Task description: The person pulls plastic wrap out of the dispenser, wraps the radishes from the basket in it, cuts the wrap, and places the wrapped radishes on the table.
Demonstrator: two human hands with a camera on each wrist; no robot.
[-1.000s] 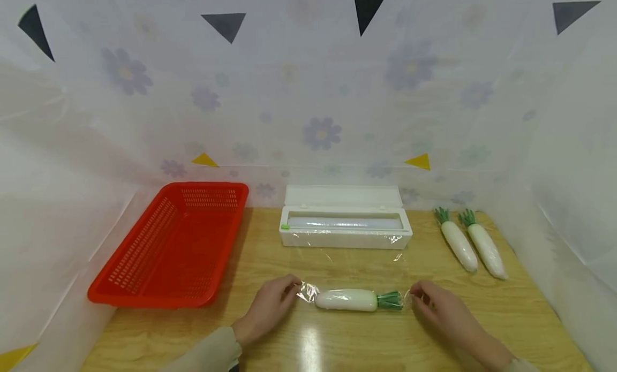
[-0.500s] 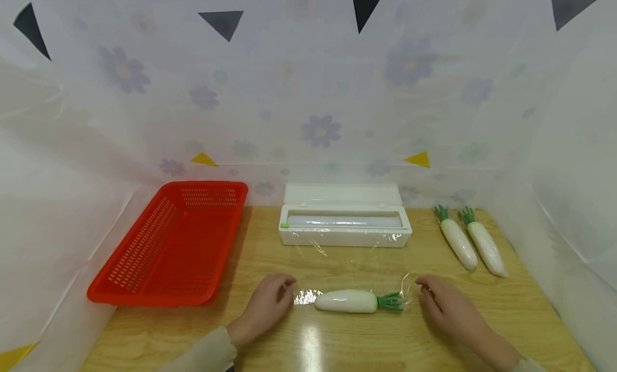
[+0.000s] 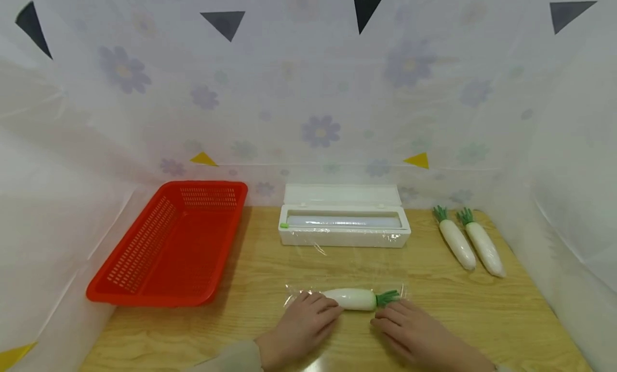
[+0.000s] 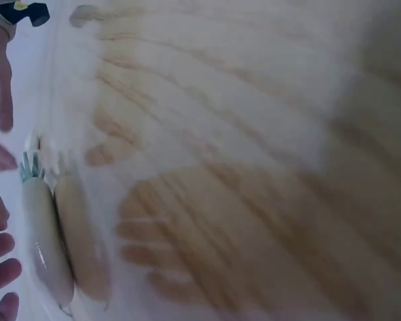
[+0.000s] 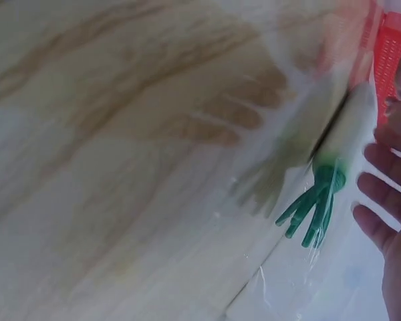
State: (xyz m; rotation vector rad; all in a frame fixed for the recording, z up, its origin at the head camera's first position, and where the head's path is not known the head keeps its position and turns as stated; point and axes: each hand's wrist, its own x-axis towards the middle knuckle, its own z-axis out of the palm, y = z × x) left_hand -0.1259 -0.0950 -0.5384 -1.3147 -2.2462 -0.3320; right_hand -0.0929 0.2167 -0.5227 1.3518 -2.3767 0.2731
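A white radish [image 3: 354, 298] with green leaf stubs [image 3: 387, 297] lies crosswise on the wooden table, on clear cling film [image 3: 318, 249] that stretches toward the box. My left hand [image 3: 306, 324] is at the radish's tapered end, fingers loosely extended and overlapping it in the head view. By the leaf end is my right hand [image 3: 409, 329], its fingers slightly bent. The left wrist view has the radish [image 4: 47, 241] beside the spread fingers of the left hand [image 4: 0, 267]. In the right wrist view, the right hand [image 5: 391, 194] holds its fingers apart near the leaves [image 5: 311, 207].
Behind the radish stands an open white cling film box [image 3: 344, 238] with a roll inside and a green slider [image 3: 284, 226]. A red plastic basket [image 3: 217, 286] is at the left. Two more radishes [image 3: 457, 244] lie at the back right. Patterned sheeting surrounds the table.
Both hands let go of the film's ends beside the radish and moved inward and nearer the person, to the radish's two ends. The film now lies flatter around it.
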